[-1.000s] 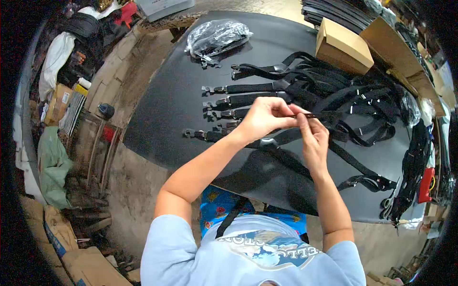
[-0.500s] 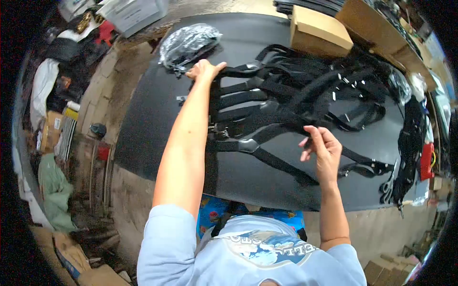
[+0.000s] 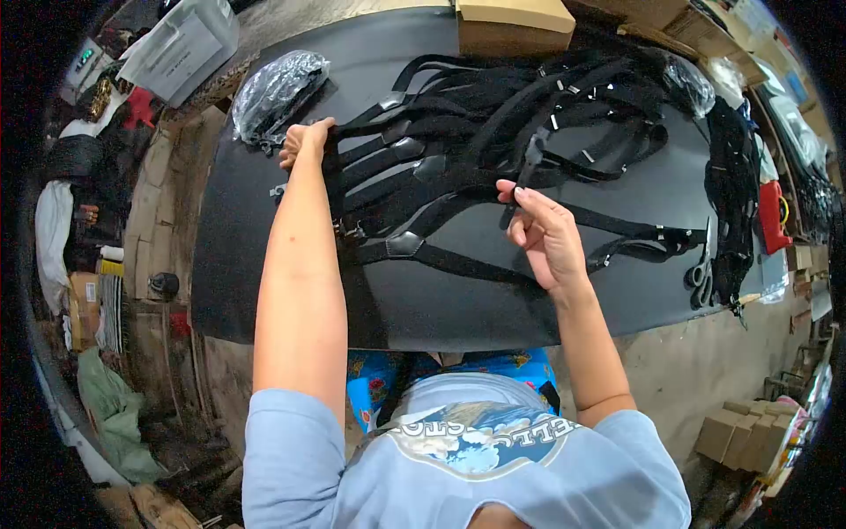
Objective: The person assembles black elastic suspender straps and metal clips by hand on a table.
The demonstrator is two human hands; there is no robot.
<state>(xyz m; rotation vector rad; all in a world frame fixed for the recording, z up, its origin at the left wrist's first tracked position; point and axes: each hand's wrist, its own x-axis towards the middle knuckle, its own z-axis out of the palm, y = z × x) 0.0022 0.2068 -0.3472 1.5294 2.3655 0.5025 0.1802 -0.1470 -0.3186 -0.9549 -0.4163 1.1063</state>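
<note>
Several black suspenders point(image 3: 458, 207) with shiny Y-shaped patches lie side by side on the black tabletop point(image 3: 449, 309), their metal clips point(image 3: 350, 228) toward the left. My left hand point(image 3: 307, 141) is closed at the left end of the farthest suspenders, its thumb stretched toward the strap; the clip end there is hidden by the fingers. With thumb and forefinger, my right hand point(image 3: 546, 231) pinches a black strap end point(image 3: 531, 157), which stands up above the other straps. Loose straps with small white-silver pieces point(image 3: 589, 156) are tangled beyond it.
A clear plastic bag point(image 3: 280, 93) of dark items sits at the far left of the table. Cardboard boxes point(image 3: 515, 26) stand along the back. At the right lie scissors point(image 3: 701, 273), a pile of black straps point(image 3: 731, 194) and a red object point(image 3: 774, 216).
The view has shifted, so the table sits farther left and higher. A strap end now shows upright in my right hand's pinch. My left hand stays at the far suspenders' left end.
</note>
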